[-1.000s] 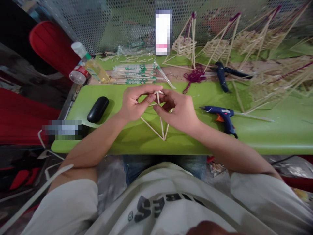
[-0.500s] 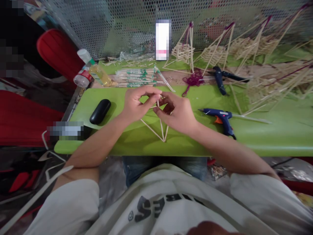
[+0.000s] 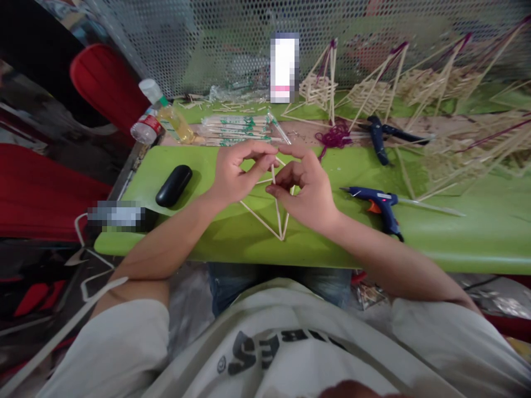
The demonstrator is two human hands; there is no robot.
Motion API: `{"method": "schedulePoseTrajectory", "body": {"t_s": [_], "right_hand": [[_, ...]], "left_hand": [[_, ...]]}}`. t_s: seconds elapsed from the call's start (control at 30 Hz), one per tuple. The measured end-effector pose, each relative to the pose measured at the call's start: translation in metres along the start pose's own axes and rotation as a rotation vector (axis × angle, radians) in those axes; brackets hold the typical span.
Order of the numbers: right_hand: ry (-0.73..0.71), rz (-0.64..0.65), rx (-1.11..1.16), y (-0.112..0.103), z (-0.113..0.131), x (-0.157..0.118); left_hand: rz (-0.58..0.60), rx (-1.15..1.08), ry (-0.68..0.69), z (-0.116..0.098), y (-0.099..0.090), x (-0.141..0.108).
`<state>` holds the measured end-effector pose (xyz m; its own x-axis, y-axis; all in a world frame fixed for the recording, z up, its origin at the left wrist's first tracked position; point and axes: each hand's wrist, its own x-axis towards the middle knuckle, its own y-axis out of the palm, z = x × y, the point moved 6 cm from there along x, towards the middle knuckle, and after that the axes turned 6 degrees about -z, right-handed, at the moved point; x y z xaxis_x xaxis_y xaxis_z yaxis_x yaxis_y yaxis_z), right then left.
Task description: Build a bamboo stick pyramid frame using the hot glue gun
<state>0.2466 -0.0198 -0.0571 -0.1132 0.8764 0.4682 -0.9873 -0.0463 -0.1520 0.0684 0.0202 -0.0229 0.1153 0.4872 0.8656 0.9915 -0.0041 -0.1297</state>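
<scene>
A small frame of thin wooden sticks, probably chopsticks, stands on the green table, its slanting sticks meeting at a near corner. My left hand pinches the top of the frame between thumb and fingers. From the other side, my right hand has its thumb and curled fingers around the upright stick, while its index finger reaches to the top by the left fingertips. The joint at the top is mostly hidden by my fingers. To the right of my right hand lies a blue glue gun with a glue stick in its back.
Finished-looking stick structures with purple cord stand along the back right. Purple cord, a second dark glue gun, wrapped chopsticks, a lit phone, a bottle of yellow liquid and a black case surround the work.
My right index finger has straightened towards the top of the frame, and the right fingers have opened slightly around the stick. The whole view has shifted a little.
</scene>
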Motion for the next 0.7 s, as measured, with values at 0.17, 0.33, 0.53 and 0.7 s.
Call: {"method": "schedulePoseTrajectory", "body": {"t_s": [0.17, 0.33, 0.53, 0.7], "right_hand": [[0.009, 0.003, -0.018, -0.0006, -0.002, -0.0003], [-0.012, 0.004, -0.011, -0.0021, -0.0033, -0.0011], [-0.041, -0.002, -0.026, -0.0051, -0.0013, -0.0013], [-0.039, -0.004, -0.054, -0.0052, -0.0028, -0.0016]], "left_hand": [[0.029, -0.006, -0.077, 0.0047, -0.0003, -0.0003], [0.033, -0.028, -0.107, 0.0048, -0.0002, -0.0008], [0.029, -0.061, -0.113, 0.003, 0.0004, -0.0004], [0.032, -0.05, -0.119, 0.0052, -0.0006, 0.0003]]}}
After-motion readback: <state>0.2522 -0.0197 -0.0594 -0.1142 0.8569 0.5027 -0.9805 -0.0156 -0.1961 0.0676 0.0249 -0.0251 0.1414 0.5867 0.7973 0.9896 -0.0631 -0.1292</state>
